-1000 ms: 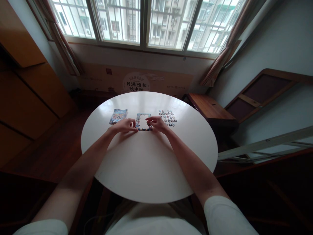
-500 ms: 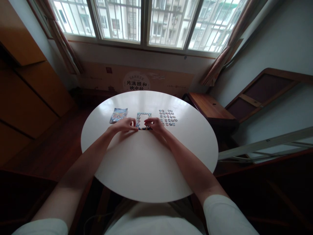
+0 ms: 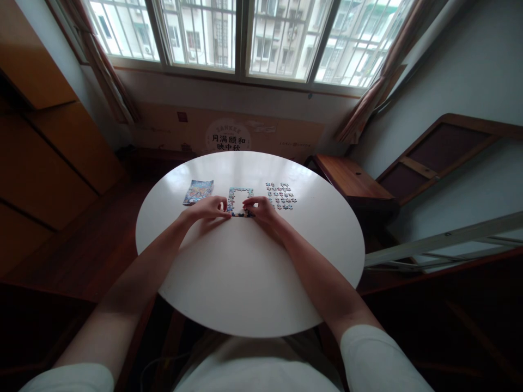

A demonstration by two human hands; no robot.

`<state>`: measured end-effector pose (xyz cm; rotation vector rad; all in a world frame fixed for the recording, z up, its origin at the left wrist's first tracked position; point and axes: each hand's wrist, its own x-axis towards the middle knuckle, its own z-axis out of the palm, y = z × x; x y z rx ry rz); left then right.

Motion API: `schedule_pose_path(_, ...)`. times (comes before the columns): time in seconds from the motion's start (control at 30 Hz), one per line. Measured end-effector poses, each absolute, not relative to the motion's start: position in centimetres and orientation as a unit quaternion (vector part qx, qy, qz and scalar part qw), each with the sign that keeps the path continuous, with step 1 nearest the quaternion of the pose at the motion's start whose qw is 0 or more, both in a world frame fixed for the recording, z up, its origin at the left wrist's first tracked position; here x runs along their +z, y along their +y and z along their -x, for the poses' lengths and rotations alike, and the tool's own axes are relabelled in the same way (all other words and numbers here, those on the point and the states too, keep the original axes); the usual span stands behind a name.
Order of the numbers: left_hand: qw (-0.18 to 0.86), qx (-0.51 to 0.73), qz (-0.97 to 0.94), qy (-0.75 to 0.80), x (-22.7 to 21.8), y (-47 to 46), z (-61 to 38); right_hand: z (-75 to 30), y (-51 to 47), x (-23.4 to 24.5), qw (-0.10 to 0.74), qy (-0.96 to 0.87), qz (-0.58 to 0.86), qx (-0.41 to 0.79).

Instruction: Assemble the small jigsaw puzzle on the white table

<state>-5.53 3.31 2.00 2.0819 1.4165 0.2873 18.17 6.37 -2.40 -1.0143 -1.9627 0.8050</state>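
Observation:
A partly assembled jigsaw puzzle [image 3: 241, 190] lies on the white round table [image 3: 245, 272], its border joined around a bare middle. My left hand [image 3: 210, 207] rests at its lower left corner. The thumb is stretched along the near edge and the index finger curls above with a gap between them; nothing shows in it. At the lower right of the puzzle, my right hand [image 3: 261, 209] has its fingertips pinched over the inner edge, on what looks like a small puzzle piece, mostly hidden by the fingers. Loose puzzle pieces [image 3: 281, 194] lie in rows to the right.
A colourful printed picture [image 3: 198, 191] lies left of the puzzle, just beyond my left hand. Past the table stand a wooden side table [image 3: 351, 177] on the right and cabinets [image 3: 61, 158] on the left. Barred windows [image 3: 278, 41] face me.
My right fingertips have shifted very slightly right over the inner edge of the puzzle. My left hand stays at the corner, and the loose pieces have not moved.

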Motion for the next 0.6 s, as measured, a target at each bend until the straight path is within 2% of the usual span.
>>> schedule_pose_path(0.43, 0.302, 0.112, -0.782, 0.533, 2.0, 3.3, 5.6, -18.2, 6.3, -2.3, 0.365, -0.790, 0.392, 0.300)
schedule_pose_path(0.6, 0.298, 0.112, -0.783, 0.535, 2.1, 3.2, 5.5, -18.8, 6.5, -1.3, 0.400, -0.771, 0.404, 0.285)
